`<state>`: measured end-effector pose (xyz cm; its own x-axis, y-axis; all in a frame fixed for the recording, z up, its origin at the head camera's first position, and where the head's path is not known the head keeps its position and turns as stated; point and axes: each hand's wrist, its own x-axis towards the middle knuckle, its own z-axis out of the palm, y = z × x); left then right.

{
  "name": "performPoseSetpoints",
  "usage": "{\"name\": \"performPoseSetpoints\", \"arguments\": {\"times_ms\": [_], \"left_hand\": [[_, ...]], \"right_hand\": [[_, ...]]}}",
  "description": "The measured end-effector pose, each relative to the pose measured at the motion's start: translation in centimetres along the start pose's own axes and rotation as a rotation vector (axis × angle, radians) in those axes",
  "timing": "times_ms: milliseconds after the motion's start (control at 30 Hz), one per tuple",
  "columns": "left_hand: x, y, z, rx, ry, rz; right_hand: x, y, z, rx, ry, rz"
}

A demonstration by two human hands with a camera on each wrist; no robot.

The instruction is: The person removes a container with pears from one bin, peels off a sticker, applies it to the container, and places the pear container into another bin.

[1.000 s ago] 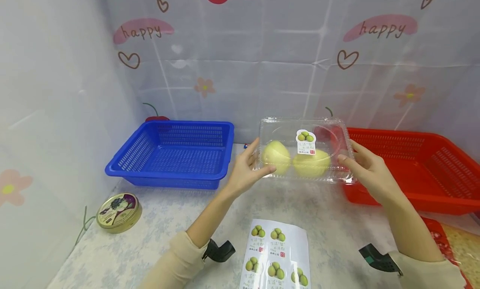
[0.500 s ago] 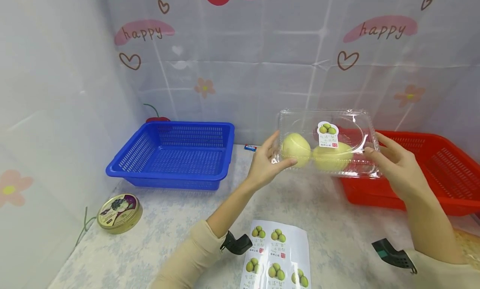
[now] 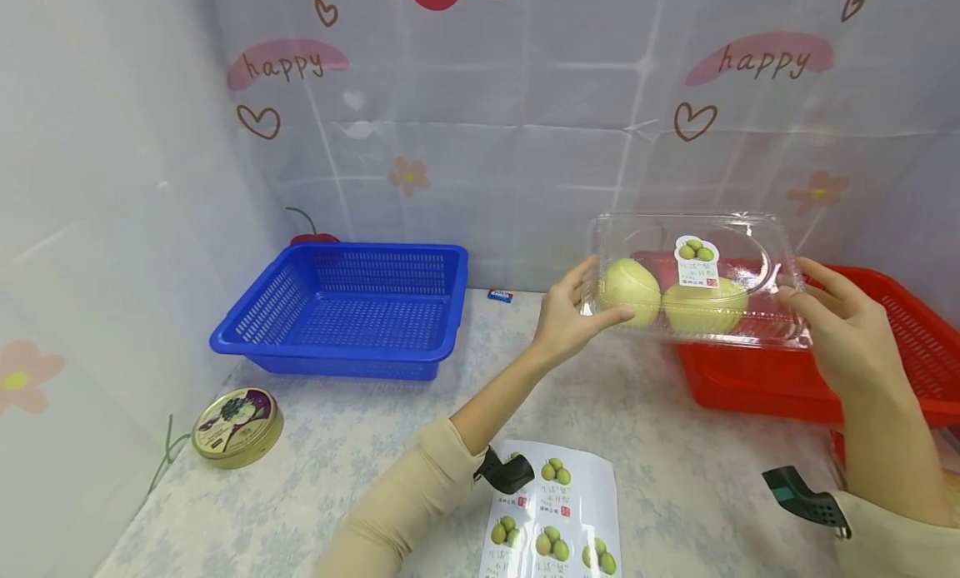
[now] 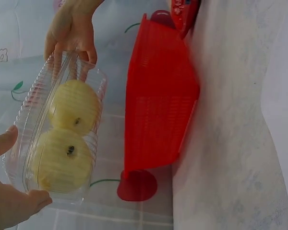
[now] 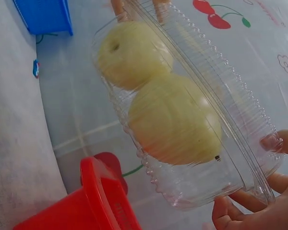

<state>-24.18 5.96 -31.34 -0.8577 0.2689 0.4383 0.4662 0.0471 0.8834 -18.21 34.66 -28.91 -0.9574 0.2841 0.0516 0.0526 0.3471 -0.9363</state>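
Observation:
A clear plastic clamshell box [image 3: 645,232] with two yellow-green pears [image 3: 705,306] inside is held up in the air, its lid shut. On the lid sits a white pear sticker [image 3: 697,263]. My left hand [image 3: 567,316] grips the box's left end, thumb on the near side. The right end is pinched by my right hand [image 3: 855,336], thumb on the lid. In the right wrist view the pears [image 5: 175,120] lie side by side behind the clear wall. The box overlaps the left part of a red basket [image 3: 757,382] in the head view.
A blue basket [image 3: 345,357] stands at the back left, a round gold tin [image 3: 237,428] in front of it. A sheet of pear stickers [image 3: 558,511] lies at the front middle, partly behind my left wrist. A small blue packet [image 3: 500,296] is near the back curtain.
Both hands have carried the box of pears to the right and slightly up, from beside the red basket to over its left part. The baskets, tin and sticker sheet stay put.

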Motion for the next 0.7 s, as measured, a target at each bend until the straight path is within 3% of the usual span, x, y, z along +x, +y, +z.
{"name": "performPoseSetpoints", "arguments": {"times_ms": [233,433,700], "left_hand": [[0.8,-0.2,1.7,0.015,0.009,-0.010],[1.2,-0.2,3.2,0.046,0.031,-0.033],[1.8,-0.3,4.7,0.104,0.037,-0.047]], "right_hand": [[0.5,0.6,-0.5,0.446,0.076,-0.005],[1.1,0.9,-1.3,0.537,0.136,0.025],[2.0,1.6,-2.8,0.622,0.134,0.022]]}}
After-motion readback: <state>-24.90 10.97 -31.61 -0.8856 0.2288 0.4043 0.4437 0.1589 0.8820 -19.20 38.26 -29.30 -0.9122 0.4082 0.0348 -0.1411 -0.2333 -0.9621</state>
